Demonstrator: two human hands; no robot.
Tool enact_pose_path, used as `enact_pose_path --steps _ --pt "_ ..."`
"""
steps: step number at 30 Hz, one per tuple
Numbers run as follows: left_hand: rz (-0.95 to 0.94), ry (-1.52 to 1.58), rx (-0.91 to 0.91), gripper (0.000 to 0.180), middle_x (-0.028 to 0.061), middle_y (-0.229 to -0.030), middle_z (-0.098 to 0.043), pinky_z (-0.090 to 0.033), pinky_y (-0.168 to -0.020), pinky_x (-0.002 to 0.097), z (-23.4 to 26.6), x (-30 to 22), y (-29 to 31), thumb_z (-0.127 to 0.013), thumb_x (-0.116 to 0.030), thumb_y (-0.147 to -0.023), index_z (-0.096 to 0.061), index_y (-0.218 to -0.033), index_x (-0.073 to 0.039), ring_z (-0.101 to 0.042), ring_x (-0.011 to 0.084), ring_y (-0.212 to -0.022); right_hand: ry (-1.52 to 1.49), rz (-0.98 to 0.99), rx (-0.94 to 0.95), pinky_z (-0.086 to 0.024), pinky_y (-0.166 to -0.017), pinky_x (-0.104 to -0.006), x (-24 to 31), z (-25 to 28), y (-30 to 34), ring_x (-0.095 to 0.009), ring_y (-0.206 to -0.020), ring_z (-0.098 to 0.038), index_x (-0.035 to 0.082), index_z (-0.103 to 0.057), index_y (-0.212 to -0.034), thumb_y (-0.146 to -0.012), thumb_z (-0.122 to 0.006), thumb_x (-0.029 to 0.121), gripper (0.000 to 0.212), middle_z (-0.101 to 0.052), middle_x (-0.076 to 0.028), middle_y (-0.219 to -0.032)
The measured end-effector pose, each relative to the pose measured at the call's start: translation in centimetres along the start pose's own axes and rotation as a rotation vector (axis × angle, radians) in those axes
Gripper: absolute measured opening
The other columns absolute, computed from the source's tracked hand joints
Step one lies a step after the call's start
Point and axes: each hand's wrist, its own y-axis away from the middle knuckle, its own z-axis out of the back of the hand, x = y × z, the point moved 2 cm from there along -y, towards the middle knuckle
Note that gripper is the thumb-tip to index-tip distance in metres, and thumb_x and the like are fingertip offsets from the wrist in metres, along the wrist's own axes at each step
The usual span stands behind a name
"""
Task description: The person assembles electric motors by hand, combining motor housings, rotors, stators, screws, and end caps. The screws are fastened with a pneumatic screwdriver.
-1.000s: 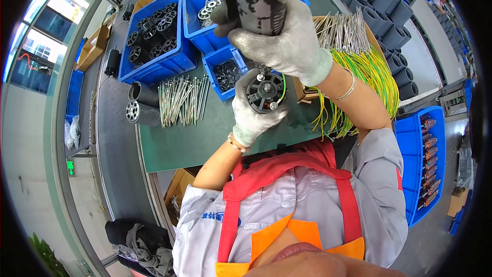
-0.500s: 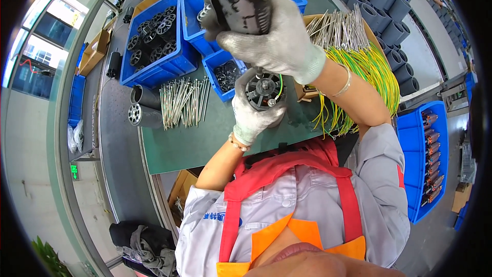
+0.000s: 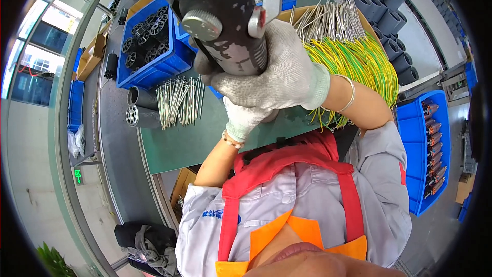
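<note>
My gloved right hand (image 3: 271, 74) is wrapped round the grip of a worn black power screwdriver (image 3: 225, 25) with a silver knob, held upright close to the camera. Below it, my gloved left hand (image 3: 243, 119) is largely covered by the right hand and the tool. A sliver of a round motor part (image 3: 271, 116) shows beside the left glove; the half-second-old frame shows that hand curled around it. The screwdriver's tip is hidden. Long metal rods (image 3: 179, 100) lie on the green bench mat (image 3: 179, 146) to the left, near two dark cylinders (image 3: 142, 115).
A blue bin (image 3: 177, 59) of black round parts stands at back left. To the right, a carton holds metal rods (image 3: 333, 23) and yellow-green wires (image 3: 353, 64). Grey tubes (image 3: 382, 7) stand beyond. A blue crate (image 3: 417, 149) with motor parts is at far right.
The screwdriver and my right hand have come down and a little left, over the left hand. They now hide the round part's face and the small blue bin behind it.
</note>
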Motion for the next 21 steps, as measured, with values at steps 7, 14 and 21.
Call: enact_pose_path --steps 7,14,21 --pt "0.335 0.638 -0.188 0.078 0.0163 -0.107 -0.066 -0.053 -0.087 0.0354 2.9 -2.7 -4.1 -0.09 -0.022 -0.063 -0.05 -0.125 0.001 -0.066 0.0242 -0.096 0.067 0.227 -0.155 -0.051 -0.08 -0.0287 1.8 1.6 -2.4 -0.011 -0.085 -0.06 0.002 -0.058 -0.112 -0.074 -0.075 0.01 0.042 -0.064 -0.006 -0.094" --pt "0.61 0.912 -0.03 0.055 0.0065 -0.096 -0.066 -0.051 -0.075 0.0248 2.8 1.2 -11.4 -0.078 -0.025 -0.08 -0.053 -0.116 0.007 -0.06 0.01 -0.082 0.711 0.404 -0.206 -0.052 -0.089 -0.0337 -4.3 6.0 -0.8 -0.023 -0.104 -0.065 0.001 -0.05 -0.13 -0.08 -0.075 0.011 0.057 -0.062 -0.016 -0.121" --pt "0.711 0.993 -0.199 0.063 0.009 -0.099 -0.066 -0.051 -0.075 0.0256 0.4 4.6 -12.3 -0.08 -0.035 -0.079 -0.052 -0.117 0.008 -0.06 0.012 -0.083 0.365 -0.29 -0.411 -0.043 -0.105 -0.0404 -20.2 1.2 12.1 -0.03 -0.125 -0.054 0.0 -0.034 -0.145 -0.073 -0.083 0.028 0.091 -0.056 -0.021 -0.132"
